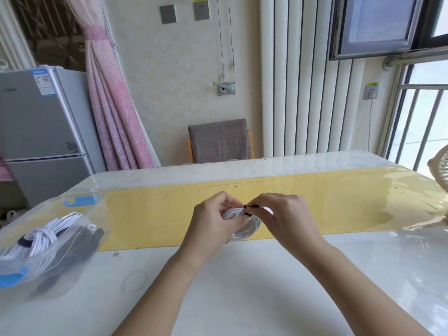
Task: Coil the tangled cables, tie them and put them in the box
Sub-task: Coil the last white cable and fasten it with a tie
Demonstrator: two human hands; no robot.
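Two hands meet above the yellow strip (339, 202) in the middle of the bench (242, 287) — the left hand (213, 221) curls round a white cable coil (246, 233), while the right hand (283, 214) pinches a dark tie (252, 206) at the coil's top. At the bench's left edge a clear box (81, 199) holds a tied white bundle (41, 238) and dark cables (84, 238).

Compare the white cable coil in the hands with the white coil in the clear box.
The held coil is gripped by the left hand above the table; the boxed coil lies untouched in the clear box. The held coil's dark tie sticks out, pinched by the right hand; the boxed coil's dark band is wrapped around it. Both are white, looped cables.
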